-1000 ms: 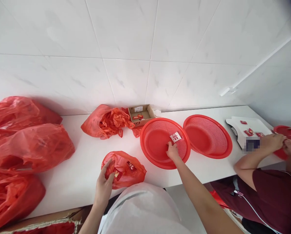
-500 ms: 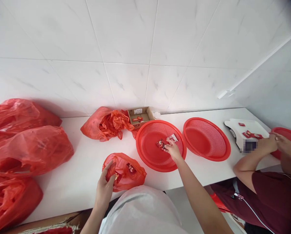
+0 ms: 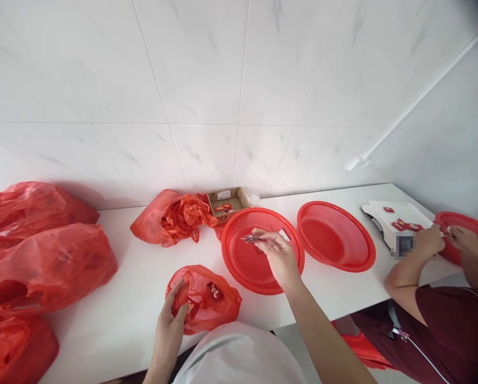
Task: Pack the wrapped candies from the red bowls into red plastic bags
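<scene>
Near the table's front edge, rests left hand against the red bag's left rim, thumb and fingers apart, likely to spread its mouth. Above the basket, clamps a small packet in right hand, fingertips on one end, probably to leave the rest uncovered.

My right hand pinches a small dark shiny packet above the round red mesh plastic basket. My left hand holds the rim of an open red plastic bag with small wrapped packets inside. Behind the basket sits a shallow brown cardboard box; just right of it stands a second red mesh basket.
</scene>
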A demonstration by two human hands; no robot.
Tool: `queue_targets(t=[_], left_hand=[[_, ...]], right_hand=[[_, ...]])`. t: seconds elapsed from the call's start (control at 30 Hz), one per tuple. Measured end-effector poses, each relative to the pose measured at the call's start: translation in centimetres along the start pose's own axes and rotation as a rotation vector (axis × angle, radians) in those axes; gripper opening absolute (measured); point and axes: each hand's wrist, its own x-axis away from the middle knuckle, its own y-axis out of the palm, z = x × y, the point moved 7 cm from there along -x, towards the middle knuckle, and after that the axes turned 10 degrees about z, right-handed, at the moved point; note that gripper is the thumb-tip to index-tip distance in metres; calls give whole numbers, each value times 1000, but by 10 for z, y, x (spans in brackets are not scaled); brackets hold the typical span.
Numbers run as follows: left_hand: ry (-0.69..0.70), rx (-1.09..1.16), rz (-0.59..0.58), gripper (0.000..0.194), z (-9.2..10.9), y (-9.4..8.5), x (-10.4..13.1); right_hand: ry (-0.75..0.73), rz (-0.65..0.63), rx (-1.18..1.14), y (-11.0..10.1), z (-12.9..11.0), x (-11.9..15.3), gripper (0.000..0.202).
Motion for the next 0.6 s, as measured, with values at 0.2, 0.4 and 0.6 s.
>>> queue_targets(t=[0.2,0.4,0.6], left_hand=[[9,-45,19,59,-8,-6,-7],[15,-4,70,62,-10,-6,-15],[9,-7,52,66,1,-8,-8]], right_hand=[[-603,7,361,15,-50,28,20],[-620,-122,341,48,-29,49,29],[-374,-643,670,103,85,93,35]])
